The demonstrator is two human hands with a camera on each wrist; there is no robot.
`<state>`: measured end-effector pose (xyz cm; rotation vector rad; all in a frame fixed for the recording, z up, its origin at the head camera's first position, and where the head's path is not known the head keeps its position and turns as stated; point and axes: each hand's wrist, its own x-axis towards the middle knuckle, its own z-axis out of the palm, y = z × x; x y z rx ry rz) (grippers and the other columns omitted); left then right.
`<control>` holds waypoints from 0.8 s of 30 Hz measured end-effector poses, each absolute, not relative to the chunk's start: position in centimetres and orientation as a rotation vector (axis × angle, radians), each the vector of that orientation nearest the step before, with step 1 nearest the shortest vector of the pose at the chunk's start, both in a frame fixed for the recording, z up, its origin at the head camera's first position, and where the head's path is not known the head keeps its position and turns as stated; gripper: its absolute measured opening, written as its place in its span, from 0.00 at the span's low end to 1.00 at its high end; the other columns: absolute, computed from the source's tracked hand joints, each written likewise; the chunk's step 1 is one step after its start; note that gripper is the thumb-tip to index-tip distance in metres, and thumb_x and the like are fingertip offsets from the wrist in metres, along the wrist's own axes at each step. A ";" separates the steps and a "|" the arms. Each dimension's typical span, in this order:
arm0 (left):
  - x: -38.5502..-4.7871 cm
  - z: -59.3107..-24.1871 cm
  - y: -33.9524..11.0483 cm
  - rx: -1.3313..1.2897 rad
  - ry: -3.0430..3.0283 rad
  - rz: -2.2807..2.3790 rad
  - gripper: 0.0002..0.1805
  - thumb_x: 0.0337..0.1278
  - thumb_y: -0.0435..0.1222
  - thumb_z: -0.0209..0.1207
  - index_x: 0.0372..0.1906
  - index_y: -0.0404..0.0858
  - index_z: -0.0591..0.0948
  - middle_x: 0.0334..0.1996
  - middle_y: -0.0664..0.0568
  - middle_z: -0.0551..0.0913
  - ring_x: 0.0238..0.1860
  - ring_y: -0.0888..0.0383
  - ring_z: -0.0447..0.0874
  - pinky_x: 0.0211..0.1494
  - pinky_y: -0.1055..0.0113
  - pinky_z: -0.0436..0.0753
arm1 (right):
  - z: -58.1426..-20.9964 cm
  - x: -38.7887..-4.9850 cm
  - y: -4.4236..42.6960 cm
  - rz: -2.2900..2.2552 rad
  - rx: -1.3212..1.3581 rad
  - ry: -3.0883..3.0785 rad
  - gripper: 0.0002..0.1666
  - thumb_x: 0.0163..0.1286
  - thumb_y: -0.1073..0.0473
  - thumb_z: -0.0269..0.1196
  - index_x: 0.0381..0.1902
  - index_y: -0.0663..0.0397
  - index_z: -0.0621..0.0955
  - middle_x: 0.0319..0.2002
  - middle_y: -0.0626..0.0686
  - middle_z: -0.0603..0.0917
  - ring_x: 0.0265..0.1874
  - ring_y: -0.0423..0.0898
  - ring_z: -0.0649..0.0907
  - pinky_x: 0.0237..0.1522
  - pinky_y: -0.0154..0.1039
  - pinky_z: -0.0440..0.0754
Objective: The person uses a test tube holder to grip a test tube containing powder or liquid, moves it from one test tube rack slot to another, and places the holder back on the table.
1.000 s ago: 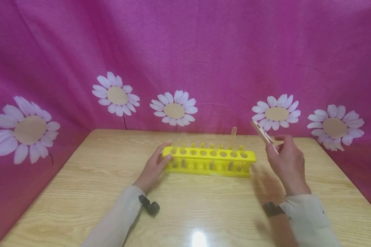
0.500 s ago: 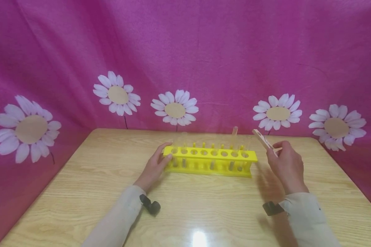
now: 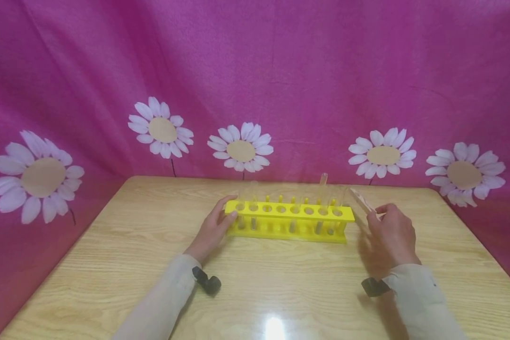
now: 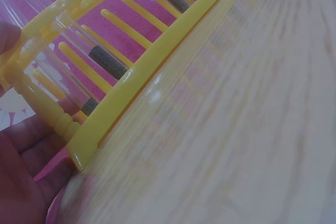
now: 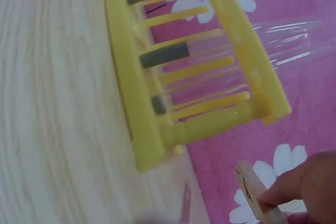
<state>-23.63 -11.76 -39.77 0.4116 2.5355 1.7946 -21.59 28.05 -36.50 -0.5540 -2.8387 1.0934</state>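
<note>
A yellow test tube rack stands on the wooden table, holding several clear test tubes. Dark grey material fills the bottoms of the tubes in both wrist views. My left hand grips the rack's left end, thumb at the top bar and fingers behind the end post. To the right of the rack, my right hand pinches a wooden test tube clamp with a metal spring. The clamp's tip points up and left, near the rack's right end, apart from it in the right wrist view.
A light wood-grain table extends around the rack. Behind and at both sides hangs a magenta cloth printed with white daisies. Black wrist straps sit on both sleeves.
My right hand has come down with the clamp, which now lies lower beside the rack's right end. The left hand and the rack stay nearly in place.
</note>
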 end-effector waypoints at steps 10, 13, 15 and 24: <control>-23.8 -39.9 -11.8 0.410 2.543 1.789 0.25 0.71 0.47 0.50 0.69 0.61 0.63 0.74 0.58 0.56 0.73 0.46 0.55 0.73 0.49 0.58 | -37.6 -21.8 28.5 1.078 -0.560 -2.902 0.26 0.73 0.50 0.49 0.58 0.66 0.69 0.40 0.62 0.76 0.35 0.55 0.73 0.31 0.42 0.73; -23.9 -40.0 -11.8 0.420 2.541 1.794 0.25 0.71 0.47 0.50 0.69 0.60 0.63 0.74 0.61 0.57 0.73 0.47 0.53 0.73 0.51 0.57 | -37.8 -21.9 28.7 1.043 -0.552 -2.923 0.26 0.73 0.50 0.50 0.57 0.67 0.70 0.39 0.62 0.76 0.34 0.55 0.74 0.31 0.42 0.73; -23.9 -40.0 -11.8 0.422 2.539 1.797 0.25 0.71 0.47 0.50 0.69 0.60 0.63 0.74 0.61 0.57 0.73 0.48 0.53 0.73 0.51 0.57 | -38.0 -22.0 28.7 1.010 -0.548 -2.935 0.26 0.73 0.50 0.50 0.56 0.67 0.70 0.38 0.62 0.77 0.34 0.55 0.74 0.32 0.43 0.73; -23.8 -40.0 -11.8 0.417 2.537 1.801 0.25 0.71 0.46 0.50 0.70 0.59 0.63 0.74 0.60 0.57 0.73 0.47 0.53 0.73 0.51 0.57 | -38.4 -22.3 29.0 0.945 -0.534 -2.944 0.24 0.71 0.51 0.53 0.53 0.66 0.72 0.39 0.63 0.78 0.35 0.57 0.74 0.33 0.45 0.72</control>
